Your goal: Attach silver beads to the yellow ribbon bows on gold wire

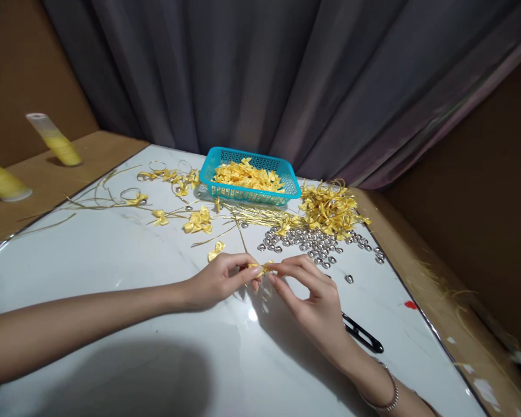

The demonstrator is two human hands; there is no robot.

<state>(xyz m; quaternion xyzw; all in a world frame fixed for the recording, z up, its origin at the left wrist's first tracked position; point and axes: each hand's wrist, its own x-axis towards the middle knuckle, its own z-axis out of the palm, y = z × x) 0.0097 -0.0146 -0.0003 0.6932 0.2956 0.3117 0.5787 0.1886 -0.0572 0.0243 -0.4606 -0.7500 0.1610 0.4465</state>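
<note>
My left hand [226, 277] pinches a small yellow ribbon bow [267, 267] between thumb and fingers, low over the table. From the other side, my right hand [312, 292] closes its thumb and fingertips on the same bow. A thin gold cord [242, 238] runs up and away from my left fingers. Part of the bow is covered by the fingertips. Just beyond my left hand lies a loose yellow bow [216, 251]. Silver rings [306, 238] are scattered past my right hand, and a black-handled tool [362, 333] lies partly under that hand.
A teal basket [208, 168] full of yellow bows stands at the back of the white table [91, 249]. To its right is a pile of bows on gold cords [332, 208]. More bows and cords [134, 198] lie left. Two yellow ribbon rolls [63, 147] stand beyond the left edge.
</note>
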